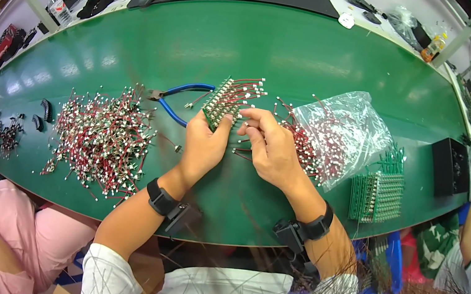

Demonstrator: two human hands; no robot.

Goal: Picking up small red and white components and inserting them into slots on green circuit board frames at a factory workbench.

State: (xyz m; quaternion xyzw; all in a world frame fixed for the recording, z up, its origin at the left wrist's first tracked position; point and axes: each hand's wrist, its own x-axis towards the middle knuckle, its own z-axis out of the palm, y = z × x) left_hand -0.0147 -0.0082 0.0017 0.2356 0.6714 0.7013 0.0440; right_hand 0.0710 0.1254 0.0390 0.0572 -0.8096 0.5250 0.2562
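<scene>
My left hand grips a green circuit board panel by its near edge, thumb on top. Rows of small white connectors with short red wires stick out from the panel toward the right. Close beside it, my right hand has its thumb and fingers pinched together at the panel's right side; whatever lies between the fingertips is too small to make out. Blue-handled pliers lie behind the left hand, jaws pointing left. A loose wired connector rests left of my left hand.
A large heap of red-wired connectors covers the left. On the right lie a clear plastic bag with more wires, stacked green board panels and a black bin. People sit at both sides; a pink-clothed person is near left.
</scene>
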